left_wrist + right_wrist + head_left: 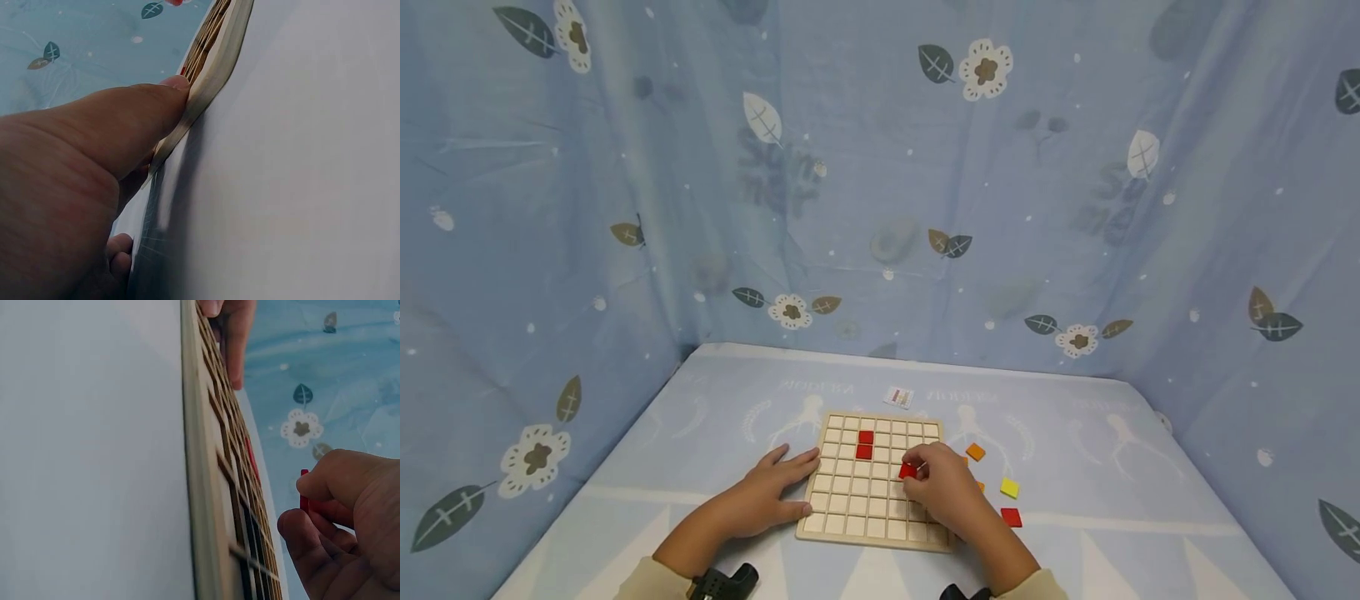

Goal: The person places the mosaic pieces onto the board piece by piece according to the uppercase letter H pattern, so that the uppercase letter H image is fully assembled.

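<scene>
Red tile pinched by right hand over board; board's left edge touched by spread left hand.

The table has a pale blue covering printed with white shapes. Directly on it lie a wooden grid board, a small printed card just beyond it, and – right of the board – orange tiles, a yellow tile and a red tile.
</scene>
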A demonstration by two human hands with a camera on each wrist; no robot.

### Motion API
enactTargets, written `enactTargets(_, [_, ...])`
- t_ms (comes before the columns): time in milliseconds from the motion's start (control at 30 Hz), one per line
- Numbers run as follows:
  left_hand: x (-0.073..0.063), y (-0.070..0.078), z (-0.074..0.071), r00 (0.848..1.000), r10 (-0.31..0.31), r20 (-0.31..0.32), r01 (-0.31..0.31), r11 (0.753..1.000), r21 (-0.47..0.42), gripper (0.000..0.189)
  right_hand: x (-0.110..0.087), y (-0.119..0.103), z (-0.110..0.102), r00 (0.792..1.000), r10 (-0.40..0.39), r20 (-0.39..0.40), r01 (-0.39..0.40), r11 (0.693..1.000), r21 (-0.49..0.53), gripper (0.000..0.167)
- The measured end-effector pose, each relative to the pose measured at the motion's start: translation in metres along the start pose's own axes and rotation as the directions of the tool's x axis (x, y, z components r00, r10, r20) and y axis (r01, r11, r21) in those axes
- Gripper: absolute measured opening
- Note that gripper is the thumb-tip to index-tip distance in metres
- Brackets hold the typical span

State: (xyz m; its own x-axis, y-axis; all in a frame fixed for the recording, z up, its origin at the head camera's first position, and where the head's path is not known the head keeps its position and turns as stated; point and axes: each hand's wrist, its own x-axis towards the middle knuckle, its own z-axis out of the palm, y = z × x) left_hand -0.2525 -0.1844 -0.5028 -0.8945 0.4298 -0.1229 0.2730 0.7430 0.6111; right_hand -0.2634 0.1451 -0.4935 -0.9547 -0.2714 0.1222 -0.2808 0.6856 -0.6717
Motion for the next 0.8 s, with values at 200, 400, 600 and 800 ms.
enactTargets(200, [0.001, 0.001, 0.007, 1.0, -0.001, 0.001, 0.001, 1.0, -0.002, 0.081, 0.007, -0.012, 0.009, 1.0, -0.001, 0.014, 0.001, 1.0, 0.001, 0.022])
enactTargets(400, [-0.001, -0.001, 0.008, 1.0, -0.023, -0.013, 0.023, 0.999, 0.023, 0.08, 0.014, -0.025, 0.025, 0.998, 0.008, 0.063, -0.012, 0.998, 0.059, 0.018])
enactTargets(600, [-0.001, -0.001, 0.006, 1.0, -0.003, 0.007, 0.003, 1.0, 0.009, 0.081, 0.023, -0.033, 0.041, 0.998, 0.04, 0.056, -0.043, 0.998, 0.05, 0.015])
enactTargets(800, [0.0, 0.0, 0.0, 1.0, -0.004, -0.018, 0.005, 1.0, 0.023, 0.081, 0.032, -0.045, 0.048, 0.997, 0.078, 0.023, -0.079, 0.996, 0.028, 0.016])
